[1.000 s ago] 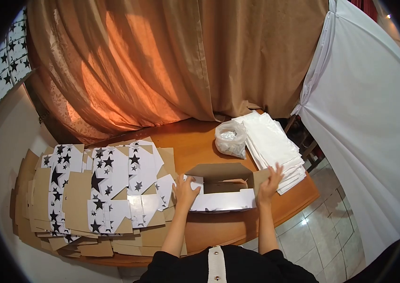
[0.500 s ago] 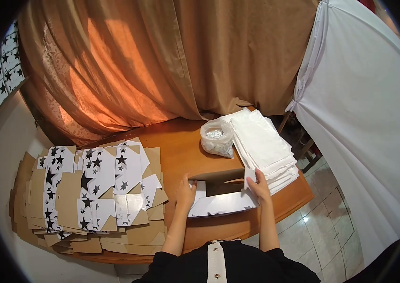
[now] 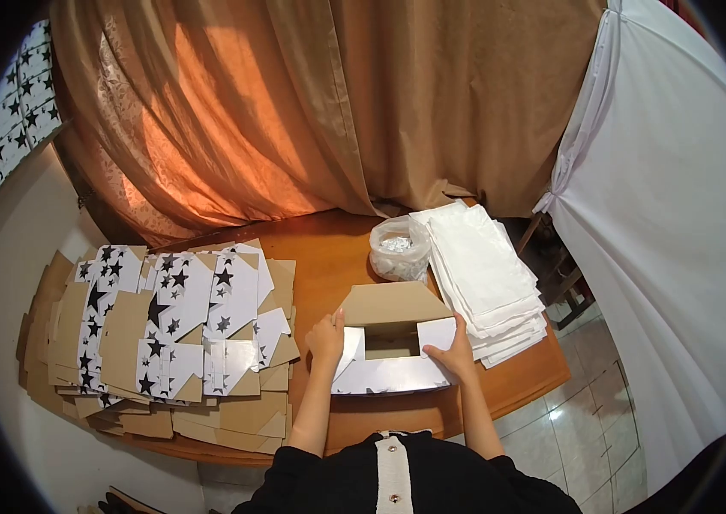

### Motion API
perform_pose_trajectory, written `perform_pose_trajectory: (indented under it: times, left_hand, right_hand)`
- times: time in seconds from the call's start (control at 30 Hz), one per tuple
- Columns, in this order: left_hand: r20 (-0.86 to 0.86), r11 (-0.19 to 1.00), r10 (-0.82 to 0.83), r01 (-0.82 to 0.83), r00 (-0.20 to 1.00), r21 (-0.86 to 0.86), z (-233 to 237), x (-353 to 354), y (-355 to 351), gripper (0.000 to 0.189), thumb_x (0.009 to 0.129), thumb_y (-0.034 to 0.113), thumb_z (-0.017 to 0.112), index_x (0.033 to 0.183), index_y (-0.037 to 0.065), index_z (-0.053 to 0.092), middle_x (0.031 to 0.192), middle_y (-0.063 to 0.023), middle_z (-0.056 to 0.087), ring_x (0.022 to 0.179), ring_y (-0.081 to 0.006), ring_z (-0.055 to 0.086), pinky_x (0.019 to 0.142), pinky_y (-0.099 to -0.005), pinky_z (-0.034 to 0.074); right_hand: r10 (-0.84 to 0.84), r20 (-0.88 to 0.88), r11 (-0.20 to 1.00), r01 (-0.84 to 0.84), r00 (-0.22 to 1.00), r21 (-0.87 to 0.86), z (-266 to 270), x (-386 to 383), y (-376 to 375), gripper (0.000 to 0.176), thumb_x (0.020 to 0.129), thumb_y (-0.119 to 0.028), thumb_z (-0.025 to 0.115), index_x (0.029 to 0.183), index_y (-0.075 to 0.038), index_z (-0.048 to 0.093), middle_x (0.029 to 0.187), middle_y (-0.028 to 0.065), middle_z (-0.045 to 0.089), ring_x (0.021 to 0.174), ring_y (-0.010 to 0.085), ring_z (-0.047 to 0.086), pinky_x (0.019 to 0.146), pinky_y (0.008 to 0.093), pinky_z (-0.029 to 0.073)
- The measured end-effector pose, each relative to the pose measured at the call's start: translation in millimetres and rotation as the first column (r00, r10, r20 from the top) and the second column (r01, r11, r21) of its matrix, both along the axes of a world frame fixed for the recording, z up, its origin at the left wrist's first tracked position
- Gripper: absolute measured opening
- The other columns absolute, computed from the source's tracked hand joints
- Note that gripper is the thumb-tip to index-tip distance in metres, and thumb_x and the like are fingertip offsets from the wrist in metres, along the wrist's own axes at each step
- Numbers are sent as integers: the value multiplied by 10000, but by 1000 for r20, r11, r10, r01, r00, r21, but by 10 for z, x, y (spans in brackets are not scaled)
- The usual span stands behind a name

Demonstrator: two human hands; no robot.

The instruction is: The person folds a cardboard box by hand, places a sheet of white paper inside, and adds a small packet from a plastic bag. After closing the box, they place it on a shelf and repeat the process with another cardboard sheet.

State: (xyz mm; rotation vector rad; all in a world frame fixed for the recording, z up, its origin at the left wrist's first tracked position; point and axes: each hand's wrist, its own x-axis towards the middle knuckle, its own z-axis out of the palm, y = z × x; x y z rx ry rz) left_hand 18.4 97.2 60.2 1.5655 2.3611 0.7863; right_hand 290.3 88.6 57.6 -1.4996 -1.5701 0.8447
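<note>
A partly folded cardboard box [image 3: 393,375], white with stars outside and brown inside, sits near the table's front edge. Its brown back flap stands up, and white side flaps lean inward over the opening. My left hand [image 3: 326,337] grips the box's left side, fingers curled round the edge. On the right side, my right hand [image 3: 456,349] holds the box with the thumb on the white flap. Just behind are a clear plastic bag [image 3: 401,248] with silvery pieces and a stack of white sheets [image 3: 481,270].
Stacks of flat star-printed and brown cardboard pieces [image 3: 174,343] cover the left part of the wooden table [image 3: 320,248]. Brown curtains [image 3: 432,94] hang behind it, and a white cloth [image 3: 654,188] hangs at the right.
The brown back flap now stands up higher, and the side flaps have come inward over the opening. Both hands have shifted slightly left with the box. The view has also shifted a little.
</note>
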Motion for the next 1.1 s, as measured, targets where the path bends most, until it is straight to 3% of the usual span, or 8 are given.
perform_pose_trajectory:
  times: [0.23, 0.37, 0.47, 0.53, 0.6, 0.67, 0.77, 1.1]
  left_hand:
    - [37, 808, -183, 128, 982, 575, 39, 60, -90, 429, 934, 318, 380, 815, -28, 604, 769, -181, 614, 763, -351, 585, 698, -420, 433]
    - [636, 904, -344, 61, 691, 422, -332, -205, 5, 396, 916, 342, 440, 802, 7, 617, 677, -109, 598, 701, -280, 589, 691, -338, 418]
    - [831, 942, -336, 180, 443, 284, -377, -257, 13, 313, 777, 330, 665, 842, 28, 616, 830, -107, 605, 863, -276, 582, 792, -333, 409]
    - [271, 818, -562, 476, 781, 325, -172, -214, -85, 567, 597, 331, 799, 1021, 40, 562, 1148, -161, 499, 1117, -295, 461, 923, -367, 371]
    - [331, 846, -531, 512, 780, 152, 87, -190, -145, 866, 474, 345, 846, 1198, 86, 449, 1386, -174, 240, 1279, -342, 260, 1021, -440, 280]
    - [61, 902, -348, 352, 935, -251, 323, -56, -218, 975, 455, 347, 854, 1274, 112, 380, 1433, -180, 148, 1288, -401, 219, 1015, -514, 261]
    - [22, 954, -184, 184, 983, -237, 286, 107, -275, 1035, 436, 353, 860, 1305, 109, 353, 1453, -171, 79, 1292, -437, 179, 992, -559, 263]
    - [695, 990, -109, 15, 711, 140, -115, -244, -464, 502, 859, 334, 561, 1188, -28, 448, 1131, -197, 541, 1115, -256, 475, 924, -332, 367]
  right_hand:
    - [-37, 217, 993, 12, 976, 114, 72, -86, 19, 933, 593, -171, 773, 1338, -47, 226, 1348, 214, 301, 1252, 351, 303, 1025, 364, 283]
    - [37, -664, 978, -165, 746, -131, -6, 102, 89, 579, 781, -5, 557, 1316, -38, 339, 1333, 129, 353, 1238, 223, 320, 1004, 287, 272]
    - [-94, -721, 972, -94, 687, -217, 170, 53, 25, 582, 807, -3, 511, 1348, -50, 301, 1321, 110, 375, 1236, 189, 323, 998, 281, 276]
    - [-89, -565, 993, 27, 820, -117, -25, 34, 56, 647, 779, -105, 609, 1345, -44, 303, 1317, 135, 385, 1221, 222, 359, 990, 301, 300]
    - [46, 54, 974, -57, 997, 220, 123, -2, -25, 717, 713, -135, 680, 1330, -58, 322, 1315, 196, 367, 1226, 290, 355, 1004, 349, 295]
    - [50, 148, 980, -77, 988, 183, 163, -79, -37, 828, 635, -205, 751, 1333, -87, 323, 1297, 235, 371, 1195, 352, 382, 977, 389, 335]
    - [-40, 330, 999, 39, 943, 9, 246, -170, -12, 893, 574, -273, 793, 1329, -136, 337, 1241, 228, 433, 1126, 389, 441, 908, 428, 395]
    - [157, -14, 987, -156, 988, 41, 287, 25, -39, 605, 662, -239, 761, 1157, -32, 482, 1220, 150, 498, 1133, 248, 480, 920, 340, 387]
